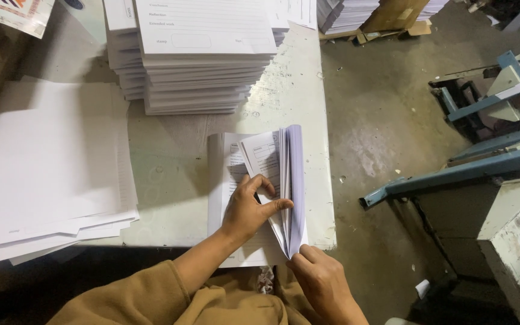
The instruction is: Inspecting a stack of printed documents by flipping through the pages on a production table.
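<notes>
**Hands on a fanned booklet**

Left hand point(249, 207) is pressed, fingers curled, on the printed pages of a booklet point(272, 180) lying at the bench point(170, 174) edge. Its raised leaves are pinched at the lower corner by the right hand point(320, 277).

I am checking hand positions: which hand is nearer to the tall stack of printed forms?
Left. The left hand lies on the open booklet below the tall stack of printed forms; the right hand grips the booklet's near corner, farther away.
</notes>
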